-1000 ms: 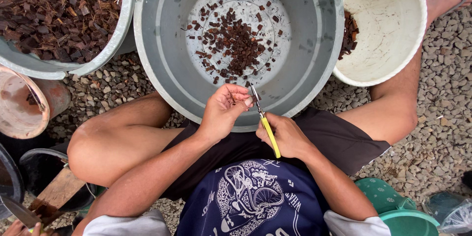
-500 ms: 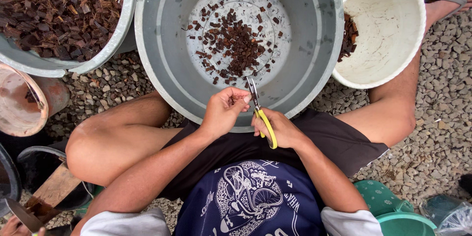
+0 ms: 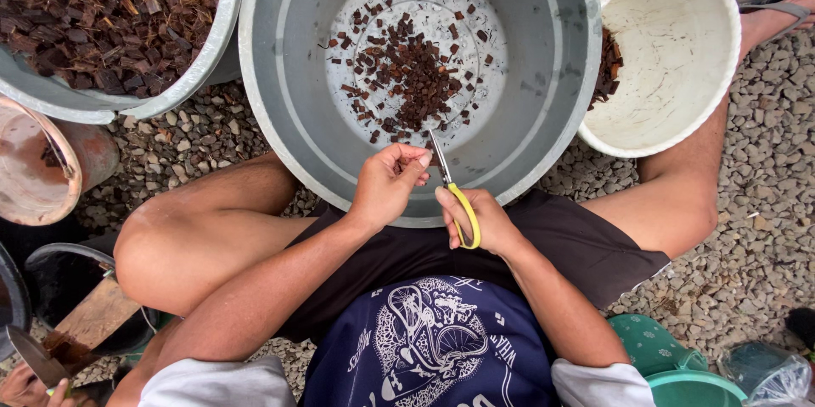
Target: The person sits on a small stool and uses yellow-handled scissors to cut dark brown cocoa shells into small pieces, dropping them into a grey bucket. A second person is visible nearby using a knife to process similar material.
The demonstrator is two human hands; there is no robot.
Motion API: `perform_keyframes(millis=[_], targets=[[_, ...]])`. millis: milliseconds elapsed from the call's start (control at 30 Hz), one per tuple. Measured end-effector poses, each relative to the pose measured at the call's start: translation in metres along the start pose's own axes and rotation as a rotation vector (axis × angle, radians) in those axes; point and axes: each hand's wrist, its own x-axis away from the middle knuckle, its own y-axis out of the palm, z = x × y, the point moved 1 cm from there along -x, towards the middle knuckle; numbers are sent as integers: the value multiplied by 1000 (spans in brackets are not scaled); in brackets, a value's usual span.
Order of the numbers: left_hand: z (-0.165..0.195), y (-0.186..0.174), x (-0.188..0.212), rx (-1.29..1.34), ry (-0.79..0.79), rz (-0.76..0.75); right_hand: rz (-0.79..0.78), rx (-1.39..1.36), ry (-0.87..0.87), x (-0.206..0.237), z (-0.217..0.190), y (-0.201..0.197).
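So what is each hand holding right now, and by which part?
The right hand holds the scissors by the yellow handle loops, blades pointing into the grey tub. The left hand pinches something small at the blades; what exactly cannot be told.

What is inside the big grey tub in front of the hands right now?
The grey tub holds a loose pile of small dark brown chips on its pale bottom. The left hand and the scissors cover the near edge, so anything under them is hidden.

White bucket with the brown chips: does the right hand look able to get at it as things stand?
Probably yes. The white bucket lies tilted beside the right knee, mouth open, nothing between it and the right hand; but that hand holds yellow-handled scissors, so it isn't free.
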Motion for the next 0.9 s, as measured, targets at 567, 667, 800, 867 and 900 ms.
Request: perform_keyframes(millis=[567, 667, 800, 867, 900], targets=[[5, 4, 3, 45, 57, -10, -322, -52, -178, 7, 0, 0], [6, 4, 3, 14, 33, -30, -300, -45, -154, 7, -1, 0], [9, 3, 3, 14, 41, -14, -193, -72, -111, 6, -2, 7], [11, 3, 3, -18, 27, 7, -131, -92, -36, 6, -2, 12], [12, 4, 3, -16, 26, 12, -120, -96, -26, 7, -2, 14]])
